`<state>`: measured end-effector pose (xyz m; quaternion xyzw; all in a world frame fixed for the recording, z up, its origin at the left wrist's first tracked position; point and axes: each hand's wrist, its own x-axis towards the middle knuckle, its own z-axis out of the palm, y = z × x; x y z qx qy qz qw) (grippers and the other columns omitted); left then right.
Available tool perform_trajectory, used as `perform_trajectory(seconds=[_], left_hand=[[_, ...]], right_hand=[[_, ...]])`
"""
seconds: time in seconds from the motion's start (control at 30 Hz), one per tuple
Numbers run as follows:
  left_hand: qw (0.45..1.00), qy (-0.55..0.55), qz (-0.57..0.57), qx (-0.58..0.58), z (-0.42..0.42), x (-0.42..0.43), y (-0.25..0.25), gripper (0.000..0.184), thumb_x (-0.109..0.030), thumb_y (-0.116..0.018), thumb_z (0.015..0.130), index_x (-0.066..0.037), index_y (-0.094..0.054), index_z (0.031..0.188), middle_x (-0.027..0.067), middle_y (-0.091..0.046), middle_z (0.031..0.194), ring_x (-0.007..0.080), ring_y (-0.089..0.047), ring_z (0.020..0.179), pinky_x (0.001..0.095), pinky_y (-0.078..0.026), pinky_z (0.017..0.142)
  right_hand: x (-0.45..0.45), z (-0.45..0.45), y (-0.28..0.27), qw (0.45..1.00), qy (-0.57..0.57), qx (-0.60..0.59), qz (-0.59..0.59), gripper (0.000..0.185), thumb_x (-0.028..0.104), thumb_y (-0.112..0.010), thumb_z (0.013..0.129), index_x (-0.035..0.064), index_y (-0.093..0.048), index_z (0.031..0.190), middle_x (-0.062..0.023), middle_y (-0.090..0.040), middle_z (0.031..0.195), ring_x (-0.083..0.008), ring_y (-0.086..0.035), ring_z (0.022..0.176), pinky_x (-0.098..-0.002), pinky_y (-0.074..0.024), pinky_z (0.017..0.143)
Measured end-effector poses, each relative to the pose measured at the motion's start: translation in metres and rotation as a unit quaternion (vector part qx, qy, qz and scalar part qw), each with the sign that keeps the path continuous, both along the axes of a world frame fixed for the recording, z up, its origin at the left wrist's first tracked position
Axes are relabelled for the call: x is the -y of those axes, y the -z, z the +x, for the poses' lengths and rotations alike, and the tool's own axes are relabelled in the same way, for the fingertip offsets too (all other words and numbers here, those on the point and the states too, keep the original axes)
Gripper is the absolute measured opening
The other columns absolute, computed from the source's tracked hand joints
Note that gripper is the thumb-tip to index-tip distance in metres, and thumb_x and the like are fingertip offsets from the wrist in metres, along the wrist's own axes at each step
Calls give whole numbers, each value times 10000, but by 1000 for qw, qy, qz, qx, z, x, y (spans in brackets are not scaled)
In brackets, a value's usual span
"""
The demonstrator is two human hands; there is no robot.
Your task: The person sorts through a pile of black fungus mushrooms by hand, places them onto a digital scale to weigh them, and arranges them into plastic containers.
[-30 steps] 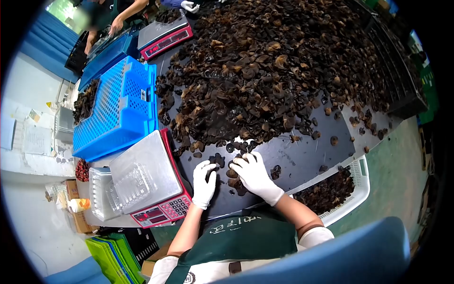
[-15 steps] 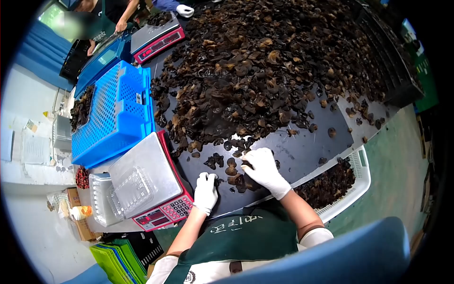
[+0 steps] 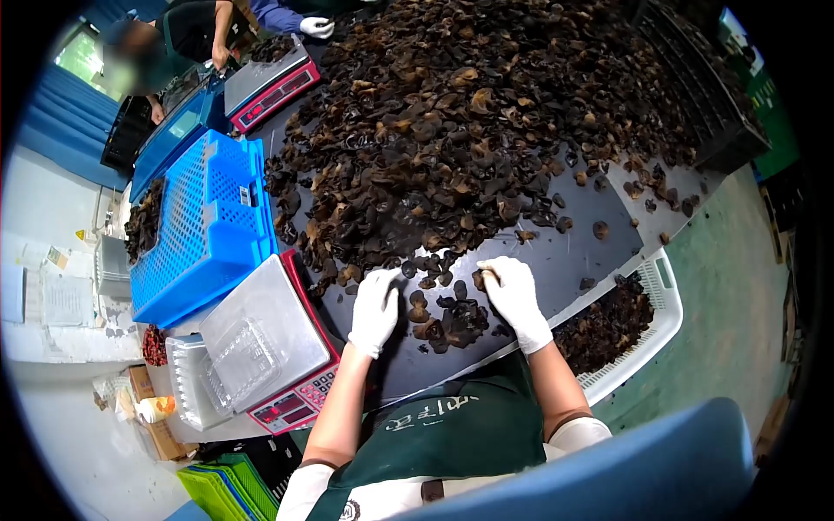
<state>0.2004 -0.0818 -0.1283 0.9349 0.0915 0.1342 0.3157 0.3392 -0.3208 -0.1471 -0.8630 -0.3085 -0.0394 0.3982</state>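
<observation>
A loose group of dark fungus pieces (image 3: pixel 456 321) lies flat on the table (image 3: pixel 569 260), near the middle of its near edge and between the person's two gloved hands. Its place apart from the main pile probably lets single pieces be seen and picked out.

The left hand (image 3: pixel 375 313) is on the group's left side, thumb parted from the bent fingers, so its grip looks loose, with nothing visible inside it; a small dark piece (image 3: pixel 408 270) lies just beside the fingertips. The right hand (image 3: pixel 514 300) is on the other side, fingers curled toward the thumb. A brown piece (image 3: pixel 479 280) shows at its fingertips, but I cannot tell whether the grip pinches it or it merely lies there. Holding the hands either side seems to leave the pieces in plain sight.

Beyond them, the large fungus pile (image 3: pixel 452 139) spreads toward the far edge. At the near left corner is a scale (image 3: pixel 306 334) with a see-through plastic tray (image 3: pixel 248 356) on its plate, presumably set within the left arm's reach. A blue crate (image 3: pixel 195 234) stands behind it along the left edge. Just beside the near edge, to the right, a white basket (image 3: pixel 660 339) holds more fungus. Farther up the left edge are a second scale (image 3: pixel 276 97) and a co-worker's gloved hand (image 3: pixel 317 28).
</observation>
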Motion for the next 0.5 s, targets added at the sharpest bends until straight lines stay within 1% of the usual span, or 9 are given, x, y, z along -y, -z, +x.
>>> perform_trajectory(seconds=[0.13, 0.17, 0.2, 0.27, 0.33, 0.4, 0.43, 0.47, 0.5], left_hand=[[996, 66, 26, 56, 43, 15, 12, 392, -33, -593, 826, -51, -591, 1218, 179, -594, 1207, 370, -545, 1136, 431, -439, 999], [992, 73, 81, 57, 49, 16, 22, 440, -52, -610, 804, -65, -585, 1243, 168, -595, 1215, 363, -553, 1102, 432, -457, 962], [992, 76, 81, 56, 50, 17, 26, 440, -52, -610, 804, -65, -585, 1243, 168, -595, 1215, 363, -553, 1102, 432, -457, 962], [987, 82, 142, 3, 50, 19, 31, 428, -93, -632, 790, -79, -593, 1216, 145, -604, 1166, 339, -563, 1028, 428, -476, 895], [981, 86, 167, -57, 41, 14, 29, 250, -152, -654, 785, -82, -650, 1025, 94, -617, 1005, 310, -562, 935, 408, -476, 806], [981, 112, 139, -78, 26, 9, 28, 197, -166, -661, 788, -86, -679, 967, 89, -639, 990, 301, -575, 926, 407, -472, 817], [983, 132, 107, -68, 19, 10, 20, 197, -172, -666, 790, -90, -687, 968, 90, -648, 1003, 298, -584, 934, 410, -469, 833], [984, 152, 74, -58, 13, 12, 7, 197, -179, -670, 792, -94, -695, 968, 90, -657, 1016, 294, -592, 943, 414, -466, 850], [985, 155, 67, -29, 5, 14, 1, 239, -167, -676, 791, -93, -689, 1018, 95, -664, 1078, 293, -596, 995, 418, -456, 883]], right_hand=[[-19, -11, -20, 994, -95, -49, -29, 165, 213, -699, 778, 80, -729, 871, -103, -685, 780, -281, -630, 709, -389, -482, 670], [-24, -18, -22, 991, -103, -25, -76, 201, 303, -714, 761, 119, -726, 841, -64, -677, 790, -255, -598, 751, -385, -436, 745], [-28, -30, -12, 989, -79, 99, -73, 200, 335, -712, 762, 141, -715, 810, -22, -655, 800, -231, -559, 824, -390, -380, 840], [-33, -36, 7, 974, -140, 68, -164, 182, 336, -723, 759, 158, -703, 784, -6, -629, 799, -212, -518, 861, -399, -335, 880], [-28, -28, 0, 980, -123, 84, -129, 154, 278, -718, 774, 127, -715, 808, -27, -661, 812, -221, -572, 842, -376, -404, 842], [-6, -8, -22, 972, -105, -199, 70, 124, 186, -703, 796, 69, -714, 834, -67, -690, 821, -229, -633, 785, -345, -485, 757], [11, -1, -43, 963, -64, -238, 110, 122, 127, -681, 811, 14, -701, 856, -94, -705, 820, -210, -667, 730, -306, -518, 668], [35, 10, -29, 958, -25, -253, 131, 172, 181, -700, 819, 20, -709, 879, -60, -689, 768, -113, -628, 713, -266, -496, 658], [61, 17, -41, 940, 23, -311, 139, 159, 162, -691, 816, 10, -692, 866, -42, -666, 737, -100, -599, 693, -263, -489, 658]])
